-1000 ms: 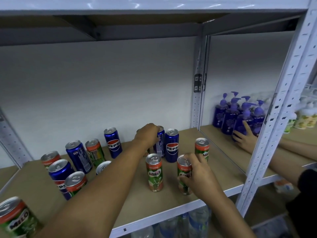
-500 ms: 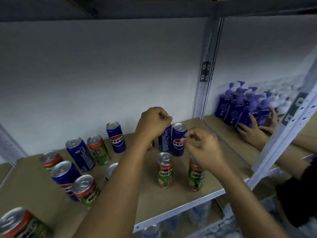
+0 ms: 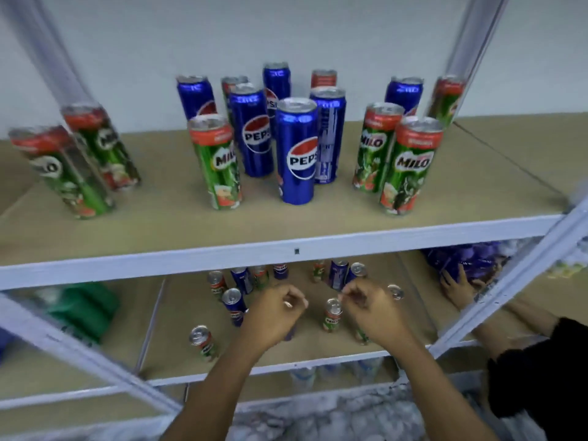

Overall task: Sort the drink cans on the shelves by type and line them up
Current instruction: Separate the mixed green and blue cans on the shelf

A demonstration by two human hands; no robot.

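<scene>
Looking from the head camera: upper shelf crowded with upright cans, mixed by type. Blue Pepsi cans clustered in the middle, green Milo cans to either side, two more Milo cans at right front, another pair leaning at far left (blurred). Lower shelf holding further Pepsi and Milo cans, scattered and unsorted. Left hand hovering over that lower shelf, fingers curled in, gripping nothing that can be made out. Right hand just beside it, fingers also curled, apparently holding nothing, one small Milo can standing between the two hands. At right, another person's hand by purple bottles.
</scene>
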